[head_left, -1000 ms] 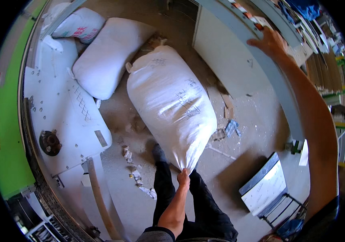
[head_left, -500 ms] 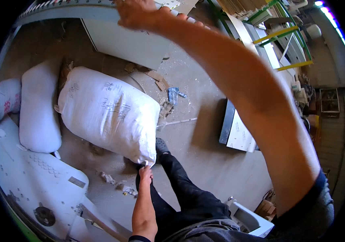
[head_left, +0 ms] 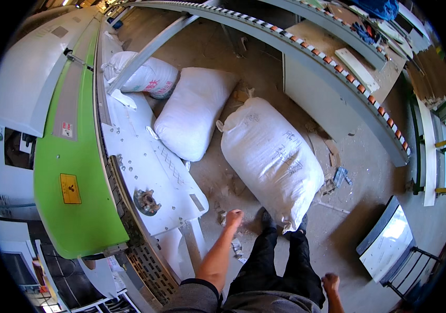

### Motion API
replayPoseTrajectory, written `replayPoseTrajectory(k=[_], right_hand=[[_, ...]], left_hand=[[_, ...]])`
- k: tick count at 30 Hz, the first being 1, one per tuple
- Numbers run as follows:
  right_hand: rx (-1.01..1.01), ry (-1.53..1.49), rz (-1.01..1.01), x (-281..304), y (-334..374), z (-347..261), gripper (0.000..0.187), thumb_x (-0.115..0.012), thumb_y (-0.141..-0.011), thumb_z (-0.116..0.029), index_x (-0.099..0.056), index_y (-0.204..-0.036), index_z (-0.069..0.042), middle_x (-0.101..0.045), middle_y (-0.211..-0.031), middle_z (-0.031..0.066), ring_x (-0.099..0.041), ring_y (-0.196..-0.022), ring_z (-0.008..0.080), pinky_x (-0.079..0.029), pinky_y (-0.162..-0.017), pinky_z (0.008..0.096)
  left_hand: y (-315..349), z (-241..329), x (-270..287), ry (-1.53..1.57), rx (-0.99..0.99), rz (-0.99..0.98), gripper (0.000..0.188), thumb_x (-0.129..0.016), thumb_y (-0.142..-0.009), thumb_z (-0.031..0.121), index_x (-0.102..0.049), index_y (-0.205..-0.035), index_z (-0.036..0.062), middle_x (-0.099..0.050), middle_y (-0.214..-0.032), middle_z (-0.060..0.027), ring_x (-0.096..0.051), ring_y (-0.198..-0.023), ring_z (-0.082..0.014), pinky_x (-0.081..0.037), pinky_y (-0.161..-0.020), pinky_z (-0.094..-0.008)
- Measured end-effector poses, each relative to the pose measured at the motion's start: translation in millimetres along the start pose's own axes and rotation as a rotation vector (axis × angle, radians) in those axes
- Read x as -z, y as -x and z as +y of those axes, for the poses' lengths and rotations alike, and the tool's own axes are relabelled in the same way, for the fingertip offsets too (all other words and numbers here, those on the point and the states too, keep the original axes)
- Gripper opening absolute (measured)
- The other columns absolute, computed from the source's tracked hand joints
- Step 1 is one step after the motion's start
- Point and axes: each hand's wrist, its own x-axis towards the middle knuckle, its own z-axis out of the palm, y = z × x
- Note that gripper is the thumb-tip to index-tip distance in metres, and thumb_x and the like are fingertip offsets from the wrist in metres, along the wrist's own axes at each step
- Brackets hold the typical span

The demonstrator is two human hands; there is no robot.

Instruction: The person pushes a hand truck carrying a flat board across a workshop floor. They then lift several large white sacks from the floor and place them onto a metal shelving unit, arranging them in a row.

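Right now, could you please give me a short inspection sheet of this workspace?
Surface: dusty concrete floor, scattered with scraps.
Job's things: large white sack lying at the feet; no hand on it.
Clutter: two more white sacks beside it, debris on the floor.
Hands: left hand closed, holding nothing visible; right hand low by the hip, grip unclear.
Cables: nothing seen.
Surroundings: green-and-white machine on the left, curved conveyor rail, metal stand.

Three sacks right of machine
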Motion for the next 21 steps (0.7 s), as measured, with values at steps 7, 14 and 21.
replayPoseTrajectory(k=[7, 14, 21], right_hand=[[-0.181, -0.042, -0.213, 40.7, 26.6, -10.8, 0.021, -0.069, -0.077, -0.025, -0.073, -0.067, -0.007, -0.064, -0.055, 0.0073, -0.062, -0.048, 0.0154, -0.053, -0.055, 0.0328], [0.217, -0.141, 0.026, 71.2, -17.7, -132.6, 0.028, -0.067, -0.083, -0.027, -0.073, -0.099, -0.005, -0.071, -0.081, 0.0142, -0.066, -0.069, 0.022, -0.053, -0.068, 0.0366], [0.139, -0.346, 0.049, 66.6, 29.5, -132.2, 0.032, -0.068, -0.084, -0.029, -0.072, -0.106, -0.004, -0.073, -0.096, 0.0177, -0.07, -0.09, 0.0305, -0.054, -0.083, 0.0385]], left_hand=[[21.3, -34.3, 55.7, 0.063, 0.039, 0.001, 0.017, -0.066, -0.089, 0.017, -0.069, -0.099, 0.0046, -0.064, -0.071, -0.0051, -0.06, -0.053, -0.0138, -0.049, -0.042, -0.0296], [68.6, -73.3, 57.7, -0.08, 0.138, -0.056, 0.016, -0.071, -0.086, 0.022, -0.067, -0.088, 0.0064, -0.063, -0.072, -0.0042, -0.059, -0.057, -0.0163, -0.05, -0.047, -0.0329], [93.1, -79.0, 58.4, -0.157, 0.259, -0.174, 0.012, -0.061, -0.091, 0.017, -0.062, -0.093, 0.0052, -0.06, -0.072, -0.0057, -0.06, -0.058, -0.0201, -0.05, -0.046, -0.0361]])
